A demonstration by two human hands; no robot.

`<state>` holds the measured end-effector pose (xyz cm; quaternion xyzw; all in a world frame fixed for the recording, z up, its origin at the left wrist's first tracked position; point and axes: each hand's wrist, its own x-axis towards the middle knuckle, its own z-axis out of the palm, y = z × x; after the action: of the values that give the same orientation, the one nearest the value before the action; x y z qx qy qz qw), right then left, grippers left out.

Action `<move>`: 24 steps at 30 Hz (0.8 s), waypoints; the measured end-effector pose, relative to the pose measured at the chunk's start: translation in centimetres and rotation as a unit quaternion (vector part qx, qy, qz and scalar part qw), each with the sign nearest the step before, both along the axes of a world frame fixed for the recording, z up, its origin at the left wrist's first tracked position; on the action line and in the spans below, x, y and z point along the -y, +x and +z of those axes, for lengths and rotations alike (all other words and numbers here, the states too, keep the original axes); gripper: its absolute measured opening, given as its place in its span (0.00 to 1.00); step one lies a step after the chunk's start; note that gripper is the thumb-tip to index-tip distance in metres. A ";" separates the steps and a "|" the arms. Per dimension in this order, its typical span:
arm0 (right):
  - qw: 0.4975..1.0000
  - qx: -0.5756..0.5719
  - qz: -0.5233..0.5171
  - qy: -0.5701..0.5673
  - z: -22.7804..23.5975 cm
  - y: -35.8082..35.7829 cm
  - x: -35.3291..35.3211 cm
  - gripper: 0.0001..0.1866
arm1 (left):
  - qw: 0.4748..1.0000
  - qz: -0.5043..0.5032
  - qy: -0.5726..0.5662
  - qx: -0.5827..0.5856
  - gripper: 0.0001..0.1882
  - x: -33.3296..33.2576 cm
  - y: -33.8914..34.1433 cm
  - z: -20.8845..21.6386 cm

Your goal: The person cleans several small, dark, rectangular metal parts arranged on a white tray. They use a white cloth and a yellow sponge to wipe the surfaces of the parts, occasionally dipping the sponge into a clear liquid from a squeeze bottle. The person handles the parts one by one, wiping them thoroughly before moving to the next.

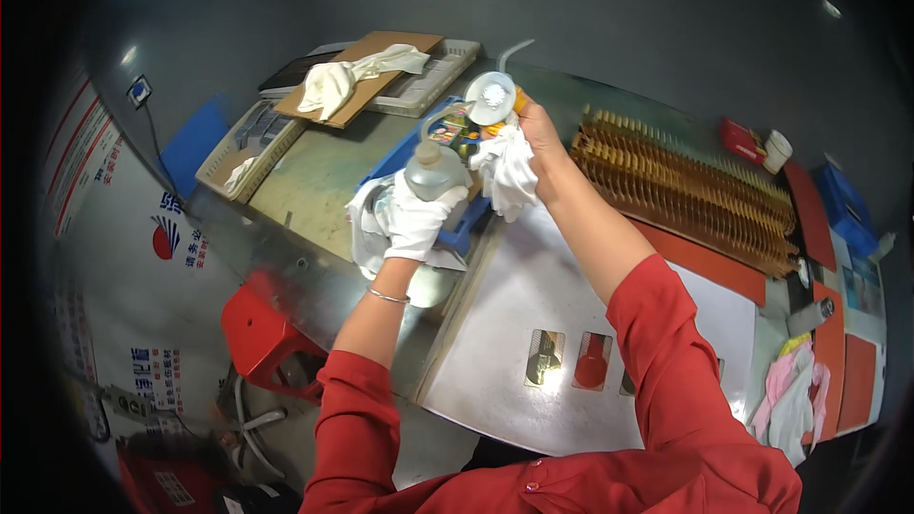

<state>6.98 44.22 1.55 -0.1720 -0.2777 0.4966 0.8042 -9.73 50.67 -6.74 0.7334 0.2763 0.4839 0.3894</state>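
Note:
My left hand (pixel 415 226), in a white glove, is closed around a translucent squeeze bottle (pixel 433 174) with a bent spout, above the near end of a blue tray (pixel 390 168). A white cloth (pixel 367 228) hangs about that hand. My right hand (pixel 539 138) is raised beyond it, its fingers closed, with orange-yellow coverings at the fingertips. It holds a round whitish translucent thing (pixel 492 98) with a thin bent tube, perhaps another squeeze bottle seen end-on. A crumpled white cloth (pixel 506 174) hangs below these fingers. Small colourful items (pixel 455 129) lie in the tray.
Small metallic plates, one gold (pixel 545 359) and one reddish (pixel 592 362), lie on the white work surface (pixel 495 400). A long slotted rack (pixel 681 195) stands right. Cardboard (pixel 376 52) with cloth rests over a pale crate (pixel 457 67). A red stool (pixel 262 328) stands left of the table.

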 end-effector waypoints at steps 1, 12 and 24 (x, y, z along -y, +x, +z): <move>0.999 0.002 0.037 0.001 -0.2 0.9 0.9 0.11 | 0.999 0.010 0.029 0.019 0.35 0.5 0.7 0.0; 0.975 0.030 -0.181 -0.122 -1.5 -3.1 30.5 0.10 | 0.977 -0.166 0.126 0.051 0.28 13.2 0.5 5.0; 0.484 0.272 -0.522 -0.648 -11.4 -5.8 72.4 0.18 | 0.672 -0.701 0.236 -0.049 0.20 55.1 19.6 -2.4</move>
<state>1.20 -28.19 -9.81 -0.8841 0.0583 -0.0459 0.4613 9.82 -4.42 -9.17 0.8015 -0.4236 0.0817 0.4141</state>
